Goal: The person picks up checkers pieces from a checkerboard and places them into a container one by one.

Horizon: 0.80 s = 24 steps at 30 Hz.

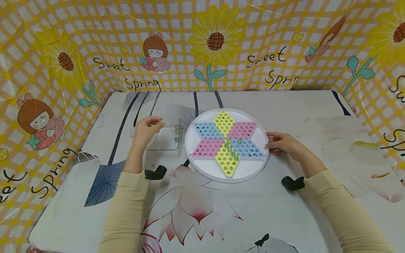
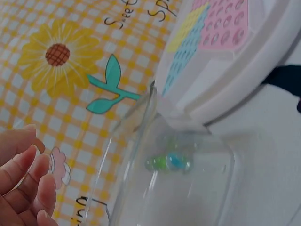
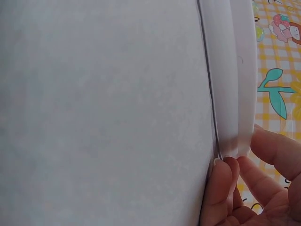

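A round white Chinese checkers board [image 1: 202, 168] with a coloured six-pointed star lies mid-table. Several glass marbles [image 1: 232, 154] sit in its near yellow and right blue points. My right hand [image 1: 284, 144] pinches the board's right rim [image 3: 246, 94], thumb on one side and fingers on the other. Left of the board is a clear plastic box [image 1: 161, 142], with a few green and blue marbles [image 2: 162, 163] along its right side. My left hand [image 1: 148, 130] hovers by the box's left side, fingers loosely bent, with nothing visible between them.
A white cloth [image 1: 253, 218] printed with a lotus covers the table. Behind and beside it hangs a yellow checked curtain [image 1: 180, 70] with sunflowers. A black wrist mount [image 1: 155, 173] shows by the left cuff and another black mount [image 1: 293, 183] by the right.
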Each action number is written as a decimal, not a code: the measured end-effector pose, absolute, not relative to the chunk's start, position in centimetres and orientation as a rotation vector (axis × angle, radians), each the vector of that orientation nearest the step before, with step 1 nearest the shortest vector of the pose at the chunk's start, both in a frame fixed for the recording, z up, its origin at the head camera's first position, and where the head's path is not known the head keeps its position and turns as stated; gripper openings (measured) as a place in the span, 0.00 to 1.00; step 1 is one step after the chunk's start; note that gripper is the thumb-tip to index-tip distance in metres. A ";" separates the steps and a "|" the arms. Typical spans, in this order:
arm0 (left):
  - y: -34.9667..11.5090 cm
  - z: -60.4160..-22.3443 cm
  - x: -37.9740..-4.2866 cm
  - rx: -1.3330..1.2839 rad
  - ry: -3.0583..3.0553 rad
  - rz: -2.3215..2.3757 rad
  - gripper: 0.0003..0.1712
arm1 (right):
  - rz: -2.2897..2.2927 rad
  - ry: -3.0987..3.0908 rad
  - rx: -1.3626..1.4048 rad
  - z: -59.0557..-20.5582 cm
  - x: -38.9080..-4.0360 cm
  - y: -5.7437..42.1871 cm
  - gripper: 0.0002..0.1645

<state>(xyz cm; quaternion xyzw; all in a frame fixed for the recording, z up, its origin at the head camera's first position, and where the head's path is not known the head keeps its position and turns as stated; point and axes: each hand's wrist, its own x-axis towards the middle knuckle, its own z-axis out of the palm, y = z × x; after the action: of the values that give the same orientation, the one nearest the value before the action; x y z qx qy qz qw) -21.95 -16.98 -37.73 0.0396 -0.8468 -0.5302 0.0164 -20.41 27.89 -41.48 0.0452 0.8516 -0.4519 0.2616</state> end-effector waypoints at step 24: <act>-5.1 -40.0 -21.2 -0.487 -2.927 -1.602 0.18 | -1.215 2.310 0.134 -41.5 -20.3 27.9 0.41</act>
<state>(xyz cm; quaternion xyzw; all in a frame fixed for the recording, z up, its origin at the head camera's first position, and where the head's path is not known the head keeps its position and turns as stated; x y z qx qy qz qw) -21.18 -5.07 -40.01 -0.1435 -0.8622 -0.4719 -0.1151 -20.35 27.91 -41.47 0.0497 0.8534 -0.4486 0.2609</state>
